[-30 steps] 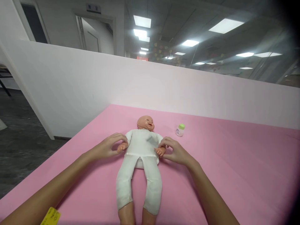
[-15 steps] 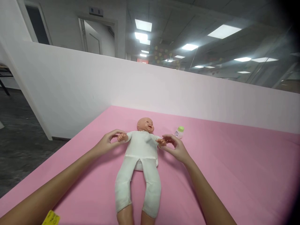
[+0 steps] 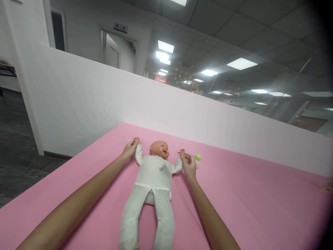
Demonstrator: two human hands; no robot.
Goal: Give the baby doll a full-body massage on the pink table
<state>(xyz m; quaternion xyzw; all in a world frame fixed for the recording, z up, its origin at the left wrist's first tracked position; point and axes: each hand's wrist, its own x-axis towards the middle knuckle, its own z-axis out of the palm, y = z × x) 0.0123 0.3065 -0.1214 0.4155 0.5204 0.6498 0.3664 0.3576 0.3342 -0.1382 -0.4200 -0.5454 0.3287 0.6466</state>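
Doll on its back, both its wrists in my hands.

Head view: the baby doll (image 3: 153,180), bald and in a white one-piece suit, lies face up on the pink counter (image 3: 247,205), head away from me, legs toward me. My left hand (image 3: 129,151) and right hand (image 3: 189,165) each have their grip clamped on a raised doll arm; a green-capped bottle (image 3: 197,159) stands just beside my right.

A small green-capped bottle (image 3: 197,158) stands on the pink mat (image 3: 247,201) — white partition wall (image 3: 104,104) behind, ceiling lights (image 3: 241,64) above
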